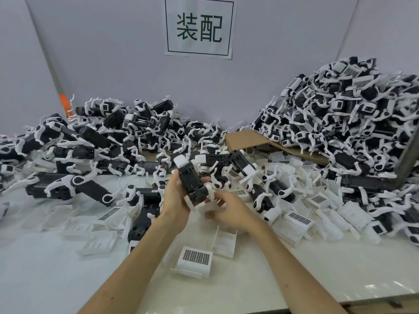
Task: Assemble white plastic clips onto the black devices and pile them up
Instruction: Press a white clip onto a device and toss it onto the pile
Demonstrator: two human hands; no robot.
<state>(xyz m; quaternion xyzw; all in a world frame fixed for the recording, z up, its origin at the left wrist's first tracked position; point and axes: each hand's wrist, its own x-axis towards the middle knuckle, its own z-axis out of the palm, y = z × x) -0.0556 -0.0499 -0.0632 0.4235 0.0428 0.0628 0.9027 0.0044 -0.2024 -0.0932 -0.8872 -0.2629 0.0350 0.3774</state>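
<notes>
factory assembly bench | wall sign (200,27) | heaped devices (353,118) | loose clips (196,260)

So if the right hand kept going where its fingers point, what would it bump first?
Probably the black device gripped by the left hand: the right hand points left at its lower end, though depth is unclear.

Two hands (179,198) (229,209), two device piles (108,141) (340,114), one sign (199,28)

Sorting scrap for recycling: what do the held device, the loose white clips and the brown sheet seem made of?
Black device in the left hand: probably moulded plastic, matte, crisp edges. White clips: likely plastic, smooth, thin ribbed walls. Brown sheet: looks like cardboard, dull, creased.
</notes>
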